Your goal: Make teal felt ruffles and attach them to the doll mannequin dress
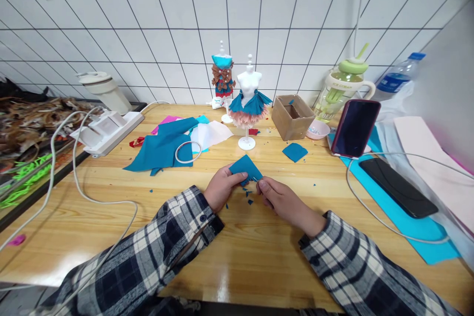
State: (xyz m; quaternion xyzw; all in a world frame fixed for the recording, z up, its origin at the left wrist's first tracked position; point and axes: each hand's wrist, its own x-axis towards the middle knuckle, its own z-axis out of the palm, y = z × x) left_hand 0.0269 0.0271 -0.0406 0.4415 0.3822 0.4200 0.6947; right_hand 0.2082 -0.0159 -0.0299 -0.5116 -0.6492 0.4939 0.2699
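Observation:
My left hand (pixel 224 187) is closed on a folded square of teal crepe paper (pixel 246 167), the thumb pressed over its lower edge. My right hand (pixel 283 200) is closed around small scissors (pixel 256 179); only the thin shiny blades show, at the paper's lower right corner, and the handles are hidden in the fingers. Tiny teal scraps (pixel 250 202) lie on the table beneath the paper. Behind it stands a white mini dress form (pixel 249 80) wearing a teal and pink ruffled skirt (pixel 249 108). Another teal square (pixel 295 152) lies to the right.
Left are teal sheets (pixel 166 145) with a white ring (pixel 188 152), a power strip (pixel 111 133) and cables. A second dressed form (pixel 222 76) stands at the back. Right are a cardboard box (pixel 292 121), a drink jug (pixel 338 91), a propped phone (pixel 355 128) and a black phone (pixel 398 187).

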